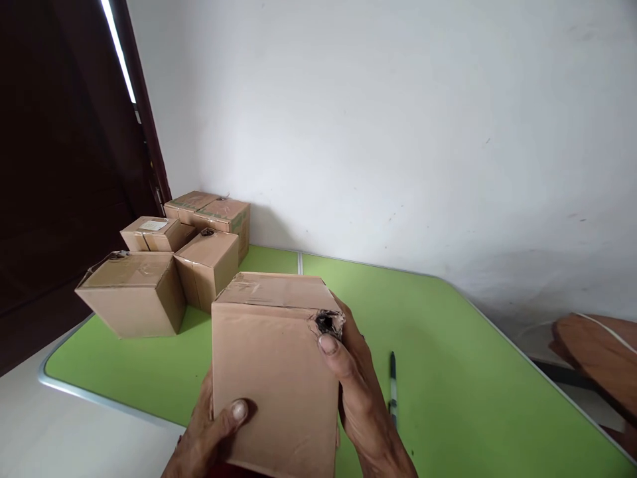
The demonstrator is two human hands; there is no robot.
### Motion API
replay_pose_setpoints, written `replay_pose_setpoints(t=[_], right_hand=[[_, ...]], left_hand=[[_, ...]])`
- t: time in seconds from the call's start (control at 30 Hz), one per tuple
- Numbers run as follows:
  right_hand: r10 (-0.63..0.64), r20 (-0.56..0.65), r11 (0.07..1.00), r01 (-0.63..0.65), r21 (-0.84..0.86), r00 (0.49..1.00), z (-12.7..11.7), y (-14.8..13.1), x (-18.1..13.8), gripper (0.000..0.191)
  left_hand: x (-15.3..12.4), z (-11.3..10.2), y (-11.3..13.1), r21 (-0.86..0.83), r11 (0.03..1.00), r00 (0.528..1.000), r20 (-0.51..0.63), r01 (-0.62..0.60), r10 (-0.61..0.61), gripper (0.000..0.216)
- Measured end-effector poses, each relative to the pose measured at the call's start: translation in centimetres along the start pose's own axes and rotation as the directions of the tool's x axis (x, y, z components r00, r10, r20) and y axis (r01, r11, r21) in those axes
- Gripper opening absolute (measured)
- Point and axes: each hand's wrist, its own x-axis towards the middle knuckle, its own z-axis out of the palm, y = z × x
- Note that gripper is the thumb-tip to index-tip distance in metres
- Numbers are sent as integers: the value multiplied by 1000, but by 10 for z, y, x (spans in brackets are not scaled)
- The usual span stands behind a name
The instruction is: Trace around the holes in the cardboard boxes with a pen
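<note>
Between my two hands is a brown cardboard box [273, 372], tilted, with a torn dark hole at its upper right corner. My left hand [212, 421] grips its lower left side, thumb lying on the near face. On the right edge my right hand [355, 382] is closed round the box, its thumb just below the torn corner. The other fingers of both hands are mostly hidden by the box. Right of the hands, a dark pen [393, 385] lies on the green table [448, 372].
At the table's left end several cardboard boxes stand close together, among them a large one [134, 292] in front and a small one with a white label [156, 232]. A white wall [373, 133] rises behind. A brown wooden surface [597, 358] is at the right.
</note>
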Motion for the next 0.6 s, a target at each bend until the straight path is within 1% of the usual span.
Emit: replay_pose_setpoints(t=[0.1, 0.13, 0.17, 0.2, 0.23, 0.27, 0.3, 0.37, 0.4, 0.47, 0.5, 0.53, 0.6], right_hand=[[58, -17, 998, -58, 33, 998, 0, -1, -5, 83], [75, -12, 997, -75, 21, 997, -2, 0, -7, 84], [94, -7, 996, -94, -6, 996, -4, 2, -10, 86], [116, -3, 992, -117, -47, 993, -6, 5, -13, 88], [137, -5, 986, -137, -95, 991, -8, 7, -17, 91], [152, -10, 978, -151, -142, 988, -9, 10, -21, 93], [162, -14, 970, -161, -180, 987, -9, 13, -25, 94], [180, -9, 960, -177, -216, 984, -7, 18, -34, 93], [189, 5, 958, -183, -220, 982, -5, 19, -38, 92], [209, 36, 957, -196, -216, 977, -2, 22, -45, 89], [217, 42, 955, -203, -215, 975, -1, 22, -47, 87], [226, 40, 953, -212, -219, 973, 0, 23, -49, 87], [255, 32, 939, -240, -247, 966, 0, 24, -50, 89]], left_hand=[[-5, -1, 2, 56, 997, 998, 14, 60, -61, 132], [-5, -2, 6, 70, 997, 999, 25, 39, -41, 131], [-3, -3, 12, 93, 995, 999, 34, -21, 18, 130], [-1, -3, 20, 132, 984, 993, 35, -117, 113, 127], [2, -3, 30, 185, 955, 973, 36, -232, 229, 122], [4, -2, 42, 268, 899, 936, 35, -347, 351, 114], [5, 0, 54, 363, 824, 890, 39, -436, 454, 103], [3, 7, 78, 543, 660, 813, 76, -520, 577, 81], [1, 12, 88, 621, 580, 789, 106, -528, 606, 72], [-6, 22, 100, 727, 460, 786, 175, -510, 593, 55], [-9, 27, 103, 757, 426, 799, 205, -495, 565, 47], [-11, 31, 103, 775, 409, 816, 225, -481, 533, 43], [-14, 36, 100, 799, 402, 846, 231, -447, 480, 42]])
